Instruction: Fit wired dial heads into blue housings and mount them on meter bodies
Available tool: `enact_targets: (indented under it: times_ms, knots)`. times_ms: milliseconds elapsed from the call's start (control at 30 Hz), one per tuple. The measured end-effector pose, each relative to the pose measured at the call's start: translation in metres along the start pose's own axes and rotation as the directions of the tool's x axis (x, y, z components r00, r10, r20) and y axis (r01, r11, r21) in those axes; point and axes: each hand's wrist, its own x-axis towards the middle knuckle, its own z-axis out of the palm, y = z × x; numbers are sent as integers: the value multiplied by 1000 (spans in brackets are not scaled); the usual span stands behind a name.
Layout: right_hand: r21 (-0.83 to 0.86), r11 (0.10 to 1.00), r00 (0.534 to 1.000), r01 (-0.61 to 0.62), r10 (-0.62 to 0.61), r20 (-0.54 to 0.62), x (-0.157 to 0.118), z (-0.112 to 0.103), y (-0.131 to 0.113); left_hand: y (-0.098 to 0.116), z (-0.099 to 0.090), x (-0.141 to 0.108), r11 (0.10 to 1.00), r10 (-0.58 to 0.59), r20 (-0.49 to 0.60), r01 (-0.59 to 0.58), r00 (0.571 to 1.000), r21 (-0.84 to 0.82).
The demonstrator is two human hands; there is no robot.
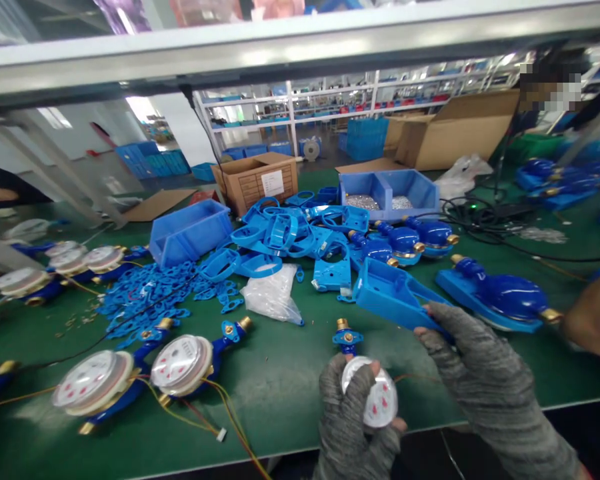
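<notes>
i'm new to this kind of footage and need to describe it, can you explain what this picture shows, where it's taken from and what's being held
No robot here: these are a person's own two hands, in grey knit coverings that leave the fingertips bare. The one picture comes from a camera on the person's head, looking forward and down.

The left hand holds a round meter with a white dial; the right hand grips a blue casing.

On the green table lie more meters, a heap of blue plastic parts, a plastic bag and a two-compartment bin of small pieces.
</notes>
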Motion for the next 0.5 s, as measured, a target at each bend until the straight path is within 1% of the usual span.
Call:
enact_targets:
  times_ms: [67, 133, 200, 267, 300, 333, 367, 400, 433, 500]
  knots:
    - [27, 999, 999, 31, -30, -42, 3, -6, -19, 5, 6, -1, 998, -18, -14, 17, 1000, -68]
    - [50, 994, 994, 101, -99, -44, 5, -10, -37, 16, 1, 0, 972, -67, -33, 57, 997, -226]
    - [111, 975, 981, 194, -194, -9, 5, -12, -54, 29, -9, 3, 910, -146, -23, 125, 989, -395]
    - [212, 937, 958, 278, -287, 11, 2, -11, -70, 43, -19, 9, 830, -234, 11, 206, 972, -518]
    - [271, 916, 950, 297, -313, 13, -1, -9, -76, 49, -23, 13, 786, -276, 23, 239, 961, -570]
    - [331, 899, 950, 286, -311, 23, -5, -7, -81, 53, -26, 19, 745, -312, 18, 256, 950, -615]
    - [389, 890, 960, 239, -276, 41, -9, -4, -85, 56, -28, 25, 701, -356, 4, 270, 934, -660]
    - [442, 883, 975, 157, -210, 75, -13, -1, -87, 58, -31, 32, 664, -400, -6, 285, 917, -691]
    - [487, 872, 984, 53, -129, 123, -16, 2, -86, 58, -35, 38, 660, -421, -15, 295, 907, -691]
    - [547, 823, 974, -155, 36, 222, -21, 8, -78, 57, -46, 51, 722, -391, -48, 274, 919, -635]
